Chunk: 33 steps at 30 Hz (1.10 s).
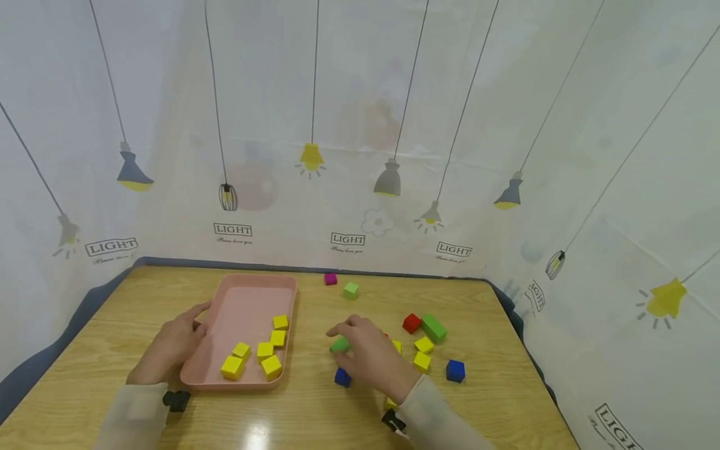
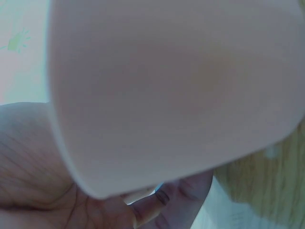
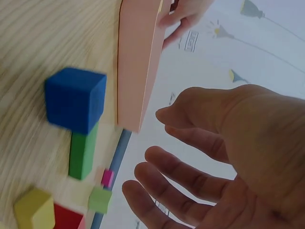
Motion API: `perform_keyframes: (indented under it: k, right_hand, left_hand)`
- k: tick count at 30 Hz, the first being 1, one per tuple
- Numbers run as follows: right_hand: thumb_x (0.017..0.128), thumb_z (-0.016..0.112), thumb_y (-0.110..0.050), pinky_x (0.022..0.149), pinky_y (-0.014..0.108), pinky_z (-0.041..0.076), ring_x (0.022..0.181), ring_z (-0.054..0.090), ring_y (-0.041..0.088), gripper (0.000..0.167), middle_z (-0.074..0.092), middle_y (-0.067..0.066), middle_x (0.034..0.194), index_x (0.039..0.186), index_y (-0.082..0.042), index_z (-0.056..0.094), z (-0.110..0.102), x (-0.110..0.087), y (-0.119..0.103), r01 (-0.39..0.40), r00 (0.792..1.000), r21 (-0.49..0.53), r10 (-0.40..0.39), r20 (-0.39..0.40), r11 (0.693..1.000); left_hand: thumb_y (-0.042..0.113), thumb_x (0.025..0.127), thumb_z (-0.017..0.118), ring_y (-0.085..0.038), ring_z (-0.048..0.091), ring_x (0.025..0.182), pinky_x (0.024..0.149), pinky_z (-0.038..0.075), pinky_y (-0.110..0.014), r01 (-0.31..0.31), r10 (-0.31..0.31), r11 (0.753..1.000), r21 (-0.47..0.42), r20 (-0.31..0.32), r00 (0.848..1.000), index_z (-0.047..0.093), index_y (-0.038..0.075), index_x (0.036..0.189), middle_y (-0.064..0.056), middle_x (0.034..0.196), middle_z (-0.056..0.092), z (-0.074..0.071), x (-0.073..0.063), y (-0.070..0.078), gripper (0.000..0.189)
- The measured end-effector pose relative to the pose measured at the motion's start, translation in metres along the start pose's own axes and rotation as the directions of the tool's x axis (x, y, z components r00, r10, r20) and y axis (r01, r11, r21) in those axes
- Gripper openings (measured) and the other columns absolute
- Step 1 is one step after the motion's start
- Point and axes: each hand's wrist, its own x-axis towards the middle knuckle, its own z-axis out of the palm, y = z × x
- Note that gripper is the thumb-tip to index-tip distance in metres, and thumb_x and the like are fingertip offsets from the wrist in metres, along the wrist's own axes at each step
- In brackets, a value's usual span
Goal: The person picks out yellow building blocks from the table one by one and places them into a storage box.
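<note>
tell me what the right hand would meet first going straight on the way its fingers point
Probably the right side of the pink tray. In the head view, though, the green block shows close by the right hand; depth is unclear, so it might brush that first.

- Left sleeve (image 1: 132, 412): long, pale off-white, plain, with a small black device (image 1: 177, 400) by the cuff.
- Right sleeve (image 1: 441, 415): matching pale cloth, its second black device (image 1: 393, 420) showing a thin whitish strand.
</note>
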Motion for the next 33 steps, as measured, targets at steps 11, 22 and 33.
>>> perform_keyframes:
  k: [11,22,33]
  right_hand:
    - [0.101,0.088,-0.01,0.094,0.043,0.065,0.11,0.067,0.022,0.037,0.075,0.013,0.132,0.138,-0.012,0.083,-0.015,-0.03,0.046,-0.144,0.988,0.031,0.145,-0.06,0.989]
    - [0.099,0.09,-0.009,0.113,0.056,0.064,0.123,0.068,0.026,0.038,0.075,0.009,0.138,0.136,-0.015,0.083,-0.025,-0.055,0.078,-0.293,0.953,0.011,0.293,-0.074,0.956]
    - [0.097,0.093,-0.011,0.115,0.057,0.063,0.124,0.072,0.03,0.032,0.078,0.011,0.135,0.128,-0.014,0.085,-0.027,-0.072,0.095,-0.314,0.947,-0.029,0.312,-0.072,0.949]
  left_hand:
    - [0.012,0.12,0.053,-0.034,0.074,0.101,0.091,0.066,-0.053,-0.026,0.027,1.0,0.014,-0.013,1.0,0.035,-0.006,0.177,-0.04,0.135,0.073,0.0,-0.001,-0.001,0.062]
    - [0.015,0.121,0.052,-0.033,0.072,0.101,0.088,0.066,-0.047,0.007,-0.006,1.0,-0.022,0.007,1.0,0.033,-0.004,0.179,-0.042,0.14,0.07,0.0,0.001,-0.001,0.064]
    - [0.016,0.121,0.053,-0.029,0.071,0.095,0.081,0.061,-0.039,0.002,-0.002,1.0,-0.008,0.007,1.0,0.033,-0.002,0.179,-0.038,0.136,0.072,0.004,0.011,-0.013,0.064]
